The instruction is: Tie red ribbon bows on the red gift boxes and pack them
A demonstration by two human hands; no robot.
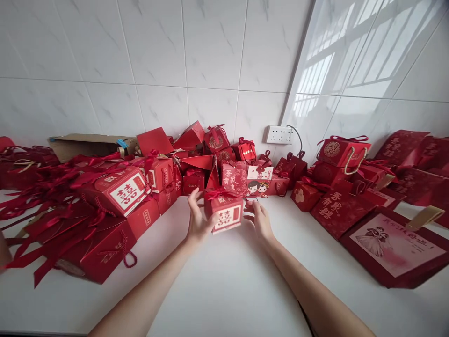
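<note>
A small red gift box (226, 216) with a white double-happiness label and a ribbon bow on top is in front of me over the white table, slightly tilted. My left hand (199, 216) grips its left side, thumb towards the front and the other fingers partly hidden behind. Just off the box's right side is my right hand (260, 220), fingers spread and holding nothing. Close behind stand a red patterned box (234, 180) with gold characters and a box with two cartoon figures (258, 187).
Red gift boxes with ribbons (122, 194) are heaped on the left. More boxes (333, 203) line the right, including a large one with a couple picture (393, 245). A cardboard carton (84, 147) and a power strip (279, 135) are at the tiled wall.
</note>
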